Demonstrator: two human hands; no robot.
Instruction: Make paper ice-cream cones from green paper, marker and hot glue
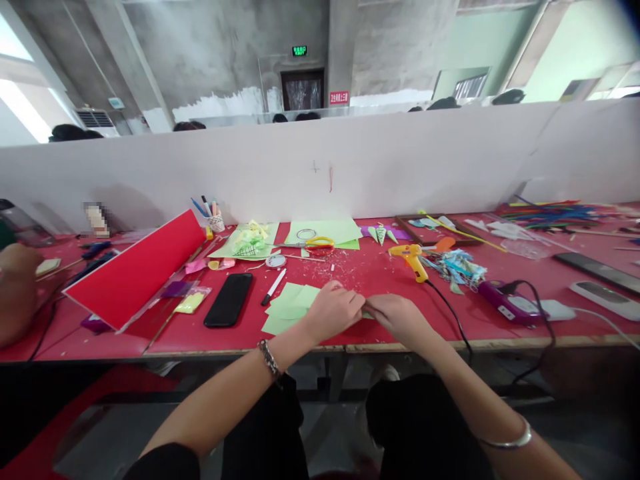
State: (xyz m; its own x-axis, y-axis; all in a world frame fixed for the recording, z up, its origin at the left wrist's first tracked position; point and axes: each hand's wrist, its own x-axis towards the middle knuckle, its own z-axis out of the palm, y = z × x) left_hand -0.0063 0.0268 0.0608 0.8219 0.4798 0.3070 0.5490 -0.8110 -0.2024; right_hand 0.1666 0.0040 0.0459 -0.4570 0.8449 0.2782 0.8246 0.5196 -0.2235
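My left hand (336, 310) and my right hand (395, 319) meet just above the table's front edge, fingertips touching. Both are closed in a pinch. A sliver of pale green shows beneath the fingers, but what they hold, if anything, is hidden. Loose light green paper pieces (287, 310) lie beside and partly under my left hand. To the left of these are a white marker (274, 287) with a dark cap and a black phone (229, 300). A yellow glue gun (411, 260) rests beyond my right hand, its cord running over the front edge.
Scissors (320, 244) with yellow handles lie on green sheets (325, 230) at the back, near small green cones (381, 233). A purple power strip (513, 303) stands at right. A red board (140, 273) leans at left, near another person's arm (17, 293). A white partition (250, 167) closes the back.
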